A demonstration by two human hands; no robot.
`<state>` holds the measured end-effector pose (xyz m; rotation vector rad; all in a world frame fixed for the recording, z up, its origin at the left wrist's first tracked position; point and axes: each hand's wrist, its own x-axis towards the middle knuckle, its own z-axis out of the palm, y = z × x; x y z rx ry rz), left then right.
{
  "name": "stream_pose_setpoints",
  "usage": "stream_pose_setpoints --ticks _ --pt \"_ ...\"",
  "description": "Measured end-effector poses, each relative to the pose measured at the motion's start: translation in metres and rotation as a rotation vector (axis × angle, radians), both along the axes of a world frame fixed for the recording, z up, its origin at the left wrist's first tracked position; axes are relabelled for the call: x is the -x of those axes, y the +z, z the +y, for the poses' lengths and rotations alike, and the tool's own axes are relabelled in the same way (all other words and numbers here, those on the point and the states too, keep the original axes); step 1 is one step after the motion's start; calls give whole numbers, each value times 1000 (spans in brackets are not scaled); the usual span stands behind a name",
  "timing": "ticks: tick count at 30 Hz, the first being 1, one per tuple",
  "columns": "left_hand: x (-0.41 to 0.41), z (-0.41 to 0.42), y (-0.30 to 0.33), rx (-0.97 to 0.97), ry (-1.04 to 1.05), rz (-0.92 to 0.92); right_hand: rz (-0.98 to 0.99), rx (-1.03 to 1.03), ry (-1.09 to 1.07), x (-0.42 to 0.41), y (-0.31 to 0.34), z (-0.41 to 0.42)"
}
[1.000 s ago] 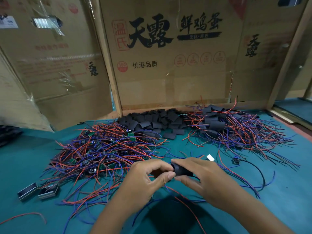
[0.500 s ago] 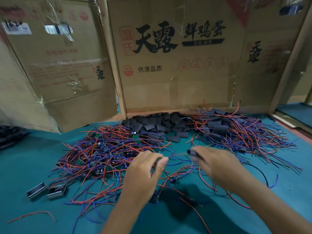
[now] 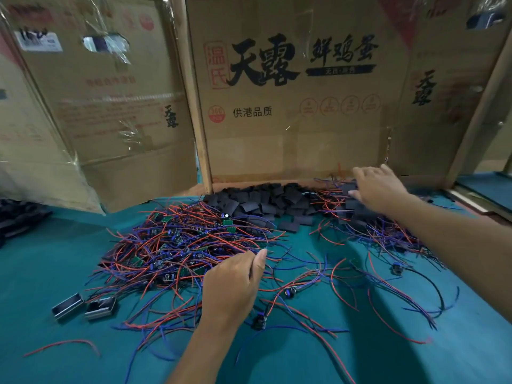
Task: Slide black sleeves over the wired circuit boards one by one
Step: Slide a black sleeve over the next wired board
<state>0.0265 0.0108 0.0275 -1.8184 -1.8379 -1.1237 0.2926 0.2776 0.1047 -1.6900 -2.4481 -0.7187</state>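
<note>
My left hand (image 3: 232, 284), fingers curled, pinched wires at the wire pile (image 3: 177, 245); right hand (image 3: 379, 187), fingers spread, rested on sleeved boards (image 3: 357, 206) right of the sleeve heap (image 3: 266, 200).

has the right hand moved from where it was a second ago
Yes. The right hand has gone from the near middle of the table, close to the left hand, away to the far right pile of sleeved boards by the cardboard box.
</note>
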Motion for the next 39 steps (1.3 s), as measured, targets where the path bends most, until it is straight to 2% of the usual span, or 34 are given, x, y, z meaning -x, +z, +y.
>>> stream_pose_setpoints --ticks 3,5,9,16,18,22,25,31,34,39 --pt "1 2 -2 36 17 -9 -45 -8 242 41 -23 -6" --pt "3 3 -3 61 19 -10 0 126 310 67 -38 -12" --pt "8 5 -6 91 24 16 210 409 263 107 -60 -14" --pt "13 7 -11 117 30 -12 346 630 153 134 -72 -2" --pt "11 8 -12 122 29 -9 304 637 127 136 -74 1" --pt "10 9 -12 81 32 54 275 525 106 131 -69 -12" --pt "12 11 -13 92 41 102 546 520 130 126 -52 -44" --pt "3 12 -14 81 7 132 1289 942 278 99 -38 -146" --pt "1 11 -15 101 13 118 1410 1025 254 76 -42 -180" --pt "2 8 -11 153 33 54 1600 1022 300 55 -53 -206"
